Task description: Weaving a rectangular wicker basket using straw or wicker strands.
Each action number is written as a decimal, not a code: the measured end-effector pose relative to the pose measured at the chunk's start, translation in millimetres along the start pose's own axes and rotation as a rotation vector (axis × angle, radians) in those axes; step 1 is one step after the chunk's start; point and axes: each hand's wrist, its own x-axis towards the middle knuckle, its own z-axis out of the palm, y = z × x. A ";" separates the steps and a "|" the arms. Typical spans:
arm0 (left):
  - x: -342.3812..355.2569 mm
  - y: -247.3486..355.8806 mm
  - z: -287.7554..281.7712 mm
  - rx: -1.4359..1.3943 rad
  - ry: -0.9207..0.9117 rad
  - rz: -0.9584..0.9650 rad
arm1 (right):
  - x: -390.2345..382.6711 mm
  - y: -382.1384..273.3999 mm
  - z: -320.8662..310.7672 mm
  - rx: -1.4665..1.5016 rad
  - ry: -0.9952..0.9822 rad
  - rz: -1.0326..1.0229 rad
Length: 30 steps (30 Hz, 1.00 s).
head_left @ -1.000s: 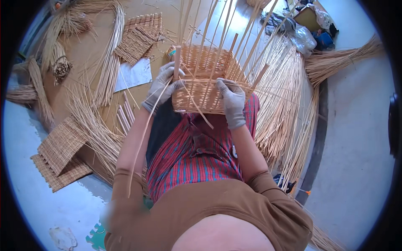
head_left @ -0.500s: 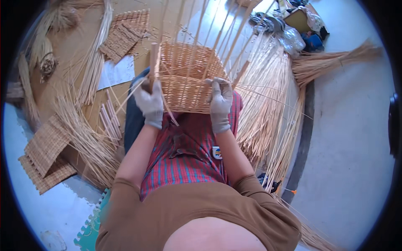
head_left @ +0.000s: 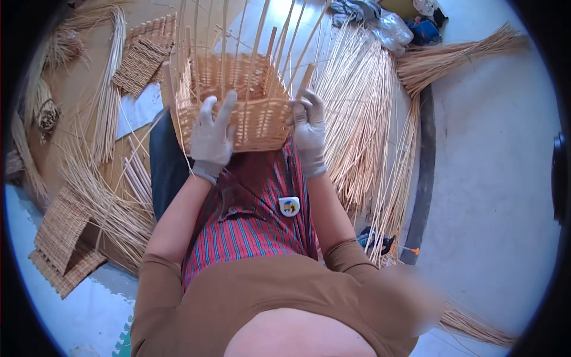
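Observation:
A half-woven wicker basket (head_left: 262,128) rests tilted on my lap, with long thin stakes (head_left: 225,53) rising from its walls and thicker wooden posts (head_left: 307,77) at its corners. My left hand (head_left: 213,135), in a pale work glove, lies against the front wall with its fingers spread upward. My right hand (head_left: 309,128), gloved likewise, is closed at the front right corner, its fingers curled and pinching at the woven edge. Any strand inside that pinch is hidden. Beneath the basket is a red and blue striped apron (head_left: 244,241).
On my lap lies a white tape measure (head_left: 289,206). Loose strands (head_left: 357,131) cover the floor at right, and a tied bundle (head_left: 458,59) lies beyond. At left are woven panels (head_left: 62,223), pinkish rods (head_left: 138,178) and more strands (head_left: 107,202).
My left hand has moved from the basket's left corner onto its front wall and spread its fingers. The basket has shifted left and turned; my right hand stays at its right corner.

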 end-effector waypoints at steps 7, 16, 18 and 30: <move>-3.3 4.2 0.1 0.144 -0.064 0.007 | 18.3 -21.3 46.1 0.030 -0.410 0.254; 27.7 55.4 1.7 0.185 -0.108 0.228 | 3.6 -31.1 -1.3 -0.014 0.154 0.110; 27.7 71.3 33.4 0.306 -0.286 0.061 | 28.6 -44.1 14.4 -0.353 0.079 -0.150; -34.3 -52.0 -51.2 0.081 0.059 -0.186 | 9.3 -36.2 59.2 0.154 -0.233 0.025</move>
